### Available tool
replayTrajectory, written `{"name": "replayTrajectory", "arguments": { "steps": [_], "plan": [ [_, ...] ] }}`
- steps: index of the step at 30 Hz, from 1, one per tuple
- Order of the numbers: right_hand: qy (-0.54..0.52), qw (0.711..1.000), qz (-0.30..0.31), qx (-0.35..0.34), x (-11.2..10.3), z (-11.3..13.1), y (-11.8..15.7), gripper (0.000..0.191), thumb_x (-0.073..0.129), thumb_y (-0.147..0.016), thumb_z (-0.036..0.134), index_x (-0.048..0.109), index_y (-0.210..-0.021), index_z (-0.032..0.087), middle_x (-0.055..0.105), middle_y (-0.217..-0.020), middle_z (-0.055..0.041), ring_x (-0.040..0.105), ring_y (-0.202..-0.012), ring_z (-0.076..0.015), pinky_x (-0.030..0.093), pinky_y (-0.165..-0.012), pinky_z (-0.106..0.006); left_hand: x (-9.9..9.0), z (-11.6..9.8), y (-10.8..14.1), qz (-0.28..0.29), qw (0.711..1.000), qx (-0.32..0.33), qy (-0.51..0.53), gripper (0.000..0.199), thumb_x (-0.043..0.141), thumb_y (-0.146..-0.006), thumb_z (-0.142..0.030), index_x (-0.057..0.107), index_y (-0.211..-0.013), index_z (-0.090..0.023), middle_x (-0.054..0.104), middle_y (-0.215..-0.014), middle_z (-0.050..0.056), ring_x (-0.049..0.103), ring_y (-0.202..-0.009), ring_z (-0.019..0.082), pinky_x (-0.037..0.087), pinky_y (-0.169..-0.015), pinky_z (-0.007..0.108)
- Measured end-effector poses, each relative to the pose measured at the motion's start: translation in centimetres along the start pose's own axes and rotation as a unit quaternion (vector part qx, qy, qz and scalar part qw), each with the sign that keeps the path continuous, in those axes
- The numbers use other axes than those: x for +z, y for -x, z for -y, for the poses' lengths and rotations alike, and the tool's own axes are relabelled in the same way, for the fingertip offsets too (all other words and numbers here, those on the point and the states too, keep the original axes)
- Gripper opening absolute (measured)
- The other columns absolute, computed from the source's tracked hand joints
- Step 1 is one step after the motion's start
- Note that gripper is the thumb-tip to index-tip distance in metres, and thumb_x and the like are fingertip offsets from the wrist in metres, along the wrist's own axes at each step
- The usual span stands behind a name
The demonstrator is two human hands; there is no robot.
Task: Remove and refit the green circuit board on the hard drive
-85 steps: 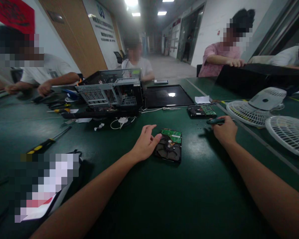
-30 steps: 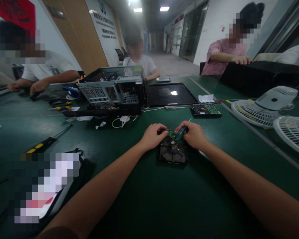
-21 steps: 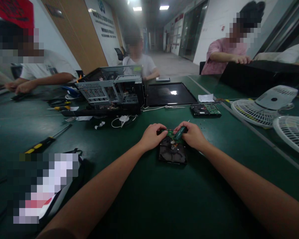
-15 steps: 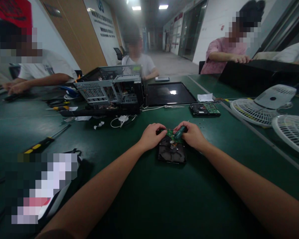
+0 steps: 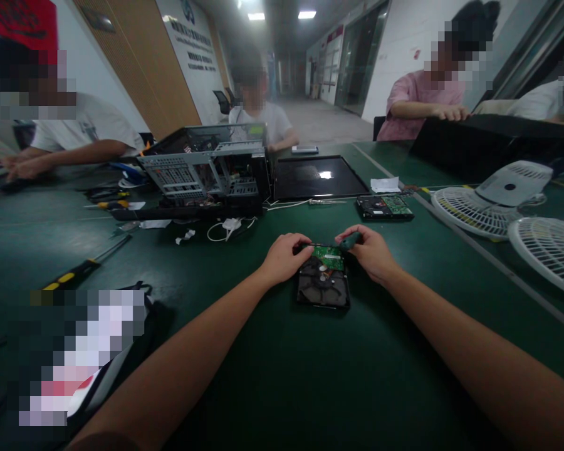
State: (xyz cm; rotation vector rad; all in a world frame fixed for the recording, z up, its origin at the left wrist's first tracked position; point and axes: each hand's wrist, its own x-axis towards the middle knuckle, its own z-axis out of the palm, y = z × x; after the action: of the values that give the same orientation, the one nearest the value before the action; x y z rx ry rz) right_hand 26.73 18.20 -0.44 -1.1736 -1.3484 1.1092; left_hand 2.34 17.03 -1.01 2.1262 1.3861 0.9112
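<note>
A hard drive (image 5: 323,289) lies flat on the green table in front of me, its green circuit board at the far end and its dark casing toward me. My left hand (image 5: 286,258) grips the drive's far left corner between thumb and fingers. Beyond its far right corner, my right hand (image 5: 367,252) is closed around a small screwdriver (image 5: 350,242) by its dark green handle. The screwdriver's tip cannot be made out.
An opened computer case (image 5: 207,172) stands beyond my hands to the left, beside a flat black panel (image 5: 319,176). A second hard drive (image 5: 385,208) lies at right, near white fan grilles (image 5: 474,210). A yellow-black screwdriver (image 5: 75,272) lies left. Several people sit around the table.
My right hand has moved the screwdriver right and slightly away, off the circuit board, and its handle now lies more level. My left hand stays on the hard drive.
</note>
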Motion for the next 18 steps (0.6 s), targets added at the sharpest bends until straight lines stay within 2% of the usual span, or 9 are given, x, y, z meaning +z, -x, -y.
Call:
{"name": "replayTrajectory", "arguments": {
  "steps": [7,12,18],
  "plan": [
    [0.094,0.993,0.054,-0.048,0.7,-0.1,0.6,0.019,0.083,-0.071,0.026,0.071,-0.086,0.023,0.078,-0.089,-0.0032,0.071,-0.083,-0.0211,0.057,-0.079,-0.036,0.2,0.0,0.0,-0.007,1.000,0.005,-0.015,0.020,0.067,-0.096,-0.038,0.075,-0.110,-0.025,0.074,-0.105,0.004,0.064,-0.098,0.024,0.052,-0.086,0.038],
    [0.159,0.982,0.043,-0.092,1.0,0.1,0.7,0.012,0.079,-0.072,0.022,0.073,-0.083,0.024,0.077,-0.086,-0.0024,0.070,-0.081,-0.0215,0.055,-0.079,-0.036,0.3,0.3,-0.1,-0.010,1.000,0.013,-0.013,0.020,0.067,-0.097,-0.037,0.075,-0.110,-0.025,0.074,-0.106,0.003,0.064,-0.099,0.023,0.051,-0.087,0.038],
    [0.156,0.983,0.045,-0.089,1.3,0.1,0.7,0.014,0.080,-0.072,0.026,0.073,-0.085,0.023,0.076,-0.085,-0.0028,0.069,-0.079,-0.0219,0.055,-0.076,-0.036,0.3,0.3,-0.1,-0.013,1.000,0.015,-0.008,0.019,0.067,-0.096,-0.037,0.075,-0.110,-0.025,0.074,-0.104,0.003,0.064,-0.098,0.023,0.051,-0.086,0.038]
  ]
}}
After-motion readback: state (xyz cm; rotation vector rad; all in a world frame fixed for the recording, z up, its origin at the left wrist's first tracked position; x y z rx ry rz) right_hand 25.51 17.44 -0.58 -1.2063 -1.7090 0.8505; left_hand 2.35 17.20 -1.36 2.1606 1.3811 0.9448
